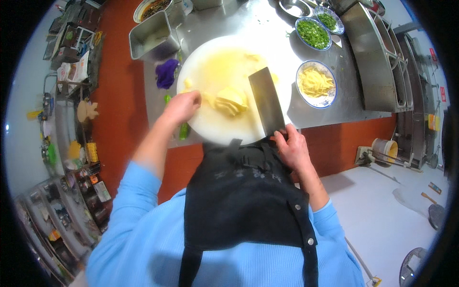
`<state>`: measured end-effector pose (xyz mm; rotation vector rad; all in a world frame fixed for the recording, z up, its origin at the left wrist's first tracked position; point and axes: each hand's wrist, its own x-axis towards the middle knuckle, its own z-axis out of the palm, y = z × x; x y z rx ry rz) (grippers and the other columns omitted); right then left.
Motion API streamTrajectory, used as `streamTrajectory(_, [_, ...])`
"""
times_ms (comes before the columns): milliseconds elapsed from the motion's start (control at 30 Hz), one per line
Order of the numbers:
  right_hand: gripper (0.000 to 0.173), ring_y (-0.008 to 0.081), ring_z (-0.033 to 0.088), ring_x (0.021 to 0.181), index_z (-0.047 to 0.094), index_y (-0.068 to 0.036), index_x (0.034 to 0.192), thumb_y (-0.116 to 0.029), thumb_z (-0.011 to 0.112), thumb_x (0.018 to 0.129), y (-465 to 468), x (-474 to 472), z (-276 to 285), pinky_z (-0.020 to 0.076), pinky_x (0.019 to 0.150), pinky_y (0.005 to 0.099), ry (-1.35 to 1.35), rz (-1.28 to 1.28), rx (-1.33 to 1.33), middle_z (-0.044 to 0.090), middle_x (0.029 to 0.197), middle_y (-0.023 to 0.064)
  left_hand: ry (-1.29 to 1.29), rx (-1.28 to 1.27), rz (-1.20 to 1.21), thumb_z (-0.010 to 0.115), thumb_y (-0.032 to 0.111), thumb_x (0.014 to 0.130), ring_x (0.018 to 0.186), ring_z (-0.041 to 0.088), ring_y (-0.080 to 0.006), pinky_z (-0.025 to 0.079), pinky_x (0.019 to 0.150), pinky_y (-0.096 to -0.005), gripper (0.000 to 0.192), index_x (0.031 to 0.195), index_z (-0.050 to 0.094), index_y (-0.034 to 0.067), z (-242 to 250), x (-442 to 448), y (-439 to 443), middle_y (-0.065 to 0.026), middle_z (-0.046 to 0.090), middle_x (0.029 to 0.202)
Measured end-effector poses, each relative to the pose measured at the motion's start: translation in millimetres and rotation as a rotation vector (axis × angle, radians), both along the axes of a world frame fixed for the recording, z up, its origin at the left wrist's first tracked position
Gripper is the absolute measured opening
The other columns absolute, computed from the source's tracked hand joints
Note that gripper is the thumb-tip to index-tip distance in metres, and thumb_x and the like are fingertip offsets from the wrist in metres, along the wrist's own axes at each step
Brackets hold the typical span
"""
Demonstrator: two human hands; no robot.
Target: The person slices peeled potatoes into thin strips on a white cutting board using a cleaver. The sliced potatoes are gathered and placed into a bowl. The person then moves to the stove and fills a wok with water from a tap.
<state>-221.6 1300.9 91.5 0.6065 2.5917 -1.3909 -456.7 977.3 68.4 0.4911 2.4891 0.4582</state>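
Note:
A round white cutting board (222, 131) lies before me, wet and yellowish across its middle. My right hand (293, 149) grips the handle of a cleaver (266, 102), whose broad blade slants over the board's right side. Near the board's middle rests a pile of pale yellow vegetable slices (231, 102), overlapping one another. My left hand (183, 107) hovers at the board's left edge with its fingers curled; whether something is pinched in them is hidden. Small yellow scraps (187, 83) lie just above that hand.
To the right stands a patterned bowl of yellow strips (316, 84), with bowls of chopped green onion (313, 34) behind. A metal container rack (373, 68) borders the table on the right. At left are a purple cloth (166, 74), a deep steel pan (154, 39) and a green pepper (184, 131).

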Motion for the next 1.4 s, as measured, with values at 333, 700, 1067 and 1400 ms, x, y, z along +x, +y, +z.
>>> streamTrajectory(333, [0.025,0.0499,0.073,0.096,0.064,-0.002,0.114,-0.024,0.070,0.103,4,0,-7,0.0581,0.082,0.0551,-0.015,0.050,0.077,0.076,0.098,0.0280,0.111,-0.016,0.014,0.075,0.015,0.094,0.118,0.071,-0.0398,0.056,0.102,-0.0463,0.028,0.117,0.069,0.000,-12,-6,39,-0.0251,0.073,0.123])
streamTrajectory(700, [0.020,0.0472,0.074,0.093,0.066,-0.006,0.109,-0.024,0.069,0.103,1,1,13,0.0585,0.081,0.0542,-0.013,0.188,0.147,0.077,0.096,0.0248,0.214,0.188,0.313,0.063,0.013,0.102,0.104,0.075,-0.0343,0.058,0.094,-0.0421,0.021,0.118,0.070,0.001,12,14,4,-0.0204,0.077,0.110])
streamTrajectory(1067, [0.025,0.0471,0.075,0.092,0.065,0.000,0.109,-0.023,0.073,0.102,11,2,7,0.0593,0.079,0.0489,-0.025,-0.009,-0.006,0.077,0.098,0.0268,0.368,0.517,0.161,0.077,0.011,0.096,0.120,0.065,-0.0327,0.055,0.104,-0.0421,0.031,0.125,0.070,0.003,-57,61,36,-0.0160,0.065,0.127])
streamTrajectory(1400, [0.025,0.0478,0.075,0.093,0.064,0.000,0.107,-0.023,0.073,0.101,5,3,4,0.0590,0.078,0.0498,0.060,-0.003,0.014,0.077,0.098,0.0281,0.202,0.314,-0.123,0.081,0.017,0.093,0.121,0.064,-0.0360,0.051,0.111,-0.0431,0.033,0.121,0.070,0.003,-27,6,64,-0.0158,0.069,0.122])
